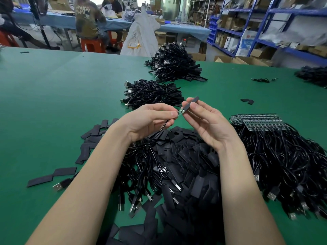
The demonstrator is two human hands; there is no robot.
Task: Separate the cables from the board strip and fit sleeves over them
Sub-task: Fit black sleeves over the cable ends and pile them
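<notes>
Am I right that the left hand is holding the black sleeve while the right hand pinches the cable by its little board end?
Not quite: the hands are swapped. In the head view the right hand holds the black sleeve, and the left hand pinches the cable near its little board end.

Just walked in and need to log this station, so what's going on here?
A person at a green table is sleeving cables. The left hand pinches a black cable just behind its small circuit board, and the right hand holds a black sleeve at the board's tip; the board is mostly bare. Loose sleeves lie below, unseparated board strips to the right, and bundles of cables behind.
</notes>
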